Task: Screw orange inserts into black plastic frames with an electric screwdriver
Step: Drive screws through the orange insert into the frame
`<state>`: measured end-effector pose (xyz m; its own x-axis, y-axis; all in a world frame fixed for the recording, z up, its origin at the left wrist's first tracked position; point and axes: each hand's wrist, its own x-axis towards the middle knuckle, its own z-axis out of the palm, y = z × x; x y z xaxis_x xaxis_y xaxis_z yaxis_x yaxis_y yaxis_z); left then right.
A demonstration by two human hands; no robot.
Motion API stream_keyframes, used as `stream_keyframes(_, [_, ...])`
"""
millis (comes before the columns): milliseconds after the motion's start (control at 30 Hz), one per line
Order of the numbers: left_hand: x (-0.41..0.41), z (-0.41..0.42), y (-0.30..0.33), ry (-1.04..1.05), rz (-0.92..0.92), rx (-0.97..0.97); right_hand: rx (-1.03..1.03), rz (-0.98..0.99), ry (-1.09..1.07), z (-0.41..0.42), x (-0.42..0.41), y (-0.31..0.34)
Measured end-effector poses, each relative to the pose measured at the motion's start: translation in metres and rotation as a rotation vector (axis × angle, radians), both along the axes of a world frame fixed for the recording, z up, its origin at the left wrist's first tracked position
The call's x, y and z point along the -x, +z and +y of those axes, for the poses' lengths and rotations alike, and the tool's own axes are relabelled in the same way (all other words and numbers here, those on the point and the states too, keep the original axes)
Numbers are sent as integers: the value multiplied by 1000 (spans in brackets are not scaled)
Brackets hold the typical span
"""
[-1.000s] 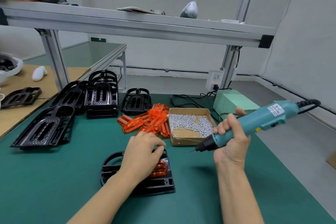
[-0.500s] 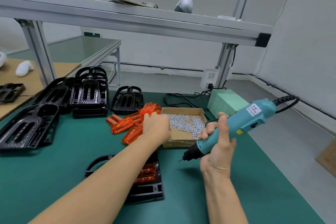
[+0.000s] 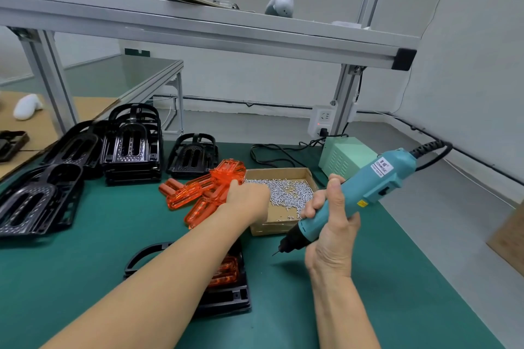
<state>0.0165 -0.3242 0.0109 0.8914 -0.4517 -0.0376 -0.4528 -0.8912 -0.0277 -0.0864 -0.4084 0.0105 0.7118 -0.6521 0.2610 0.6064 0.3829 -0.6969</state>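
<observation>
This is a small assembly workshop, a factory workstation. A bench covered with a dark green rubber mat stands under a grey aluminium-profile shelf frame with a white wall socket on its post. Stacks of identical black plastic frames, a pile of translucent orange plastic inserts and an open cardboard box of small silver screws lie ready, beside a pale green metal power supply box feeding a corded teal electric screwdriver.

black frame flat on near mat, orange insert seated inside; loose orange inserts piled farther back; teal screwdriver tilted, bit down-left.
</observation>
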Motion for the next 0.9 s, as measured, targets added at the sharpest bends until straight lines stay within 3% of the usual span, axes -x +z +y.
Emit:
stream_keyframes(267, [-2,8,-5,-89,47,12,-3,16,-14,0,0,-2])
stream_keyframes(533, [-13,9,14,-48,310,54,1,25,-8,0,0,-2])
stream_keyframes(733, [-13,2,5,-110,41,-40,6,32,-10,-1,-1,-3])
stream_keyframes(800, [-11,4,1,-102,27,43,7,33,-10,0,-1,-3])
stream_keyframes(900, [-8,13,0,-30,95,395,4,30,-7,0,-1,-2])
